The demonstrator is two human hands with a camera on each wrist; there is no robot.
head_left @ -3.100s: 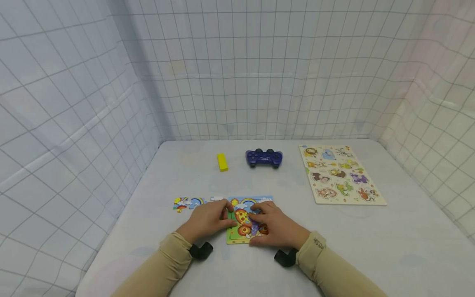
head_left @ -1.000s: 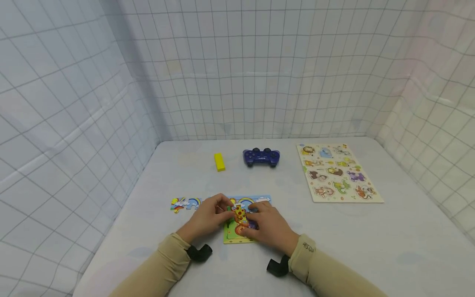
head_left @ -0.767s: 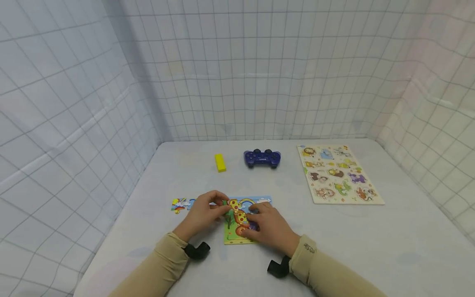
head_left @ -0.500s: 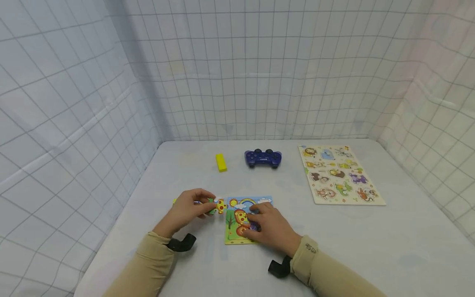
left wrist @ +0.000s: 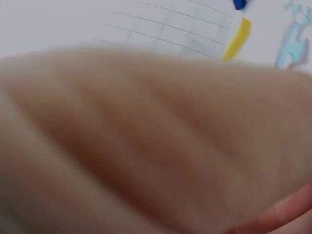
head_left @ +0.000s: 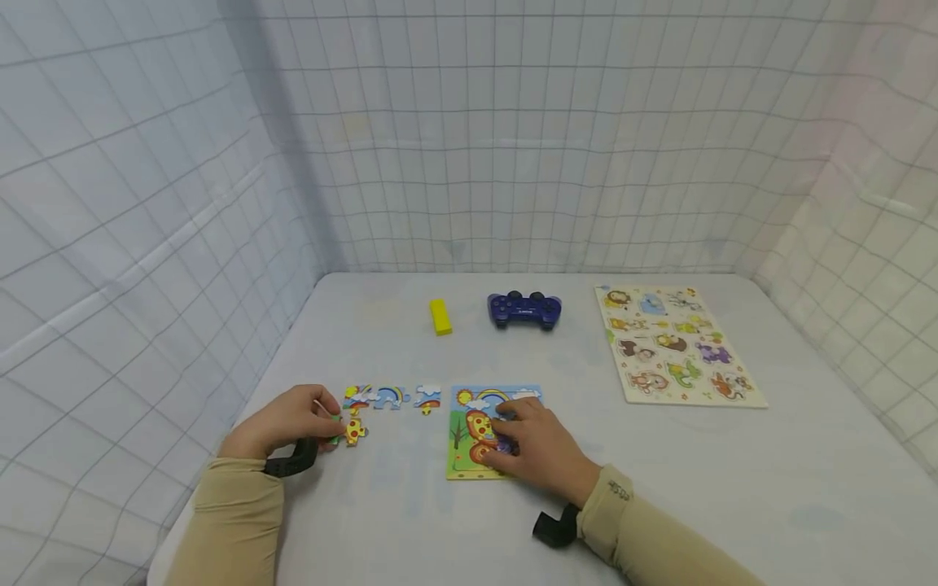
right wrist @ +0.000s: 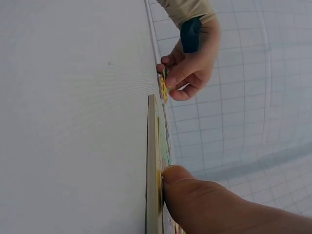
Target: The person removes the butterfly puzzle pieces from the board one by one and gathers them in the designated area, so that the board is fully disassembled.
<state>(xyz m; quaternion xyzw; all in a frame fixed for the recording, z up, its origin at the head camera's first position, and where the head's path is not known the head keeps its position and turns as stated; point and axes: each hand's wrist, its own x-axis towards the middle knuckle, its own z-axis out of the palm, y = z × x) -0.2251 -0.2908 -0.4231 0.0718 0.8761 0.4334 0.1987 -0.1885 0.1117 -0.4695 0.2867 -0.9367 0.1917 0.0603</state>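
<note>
At lower left, the left hand (head_left: pixel 287 421) pinches a puzzle piece (head_left: pixel 355 432) just below loose pieces (head_left: pixel 388 398); the relaxed right hand (head_left: pixel 538 449) touches the board (head_left: pixel 459 470).

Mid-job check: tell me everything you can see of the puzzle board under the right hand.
The puzzle board is a thin rectangle with a pale, wood-like edge, lying flat on the white table. Its picture shows a sun, rainbow, tree and orange-and-yellow spotted shape. The right hand rests on it, hiding much of its right part.
</note>
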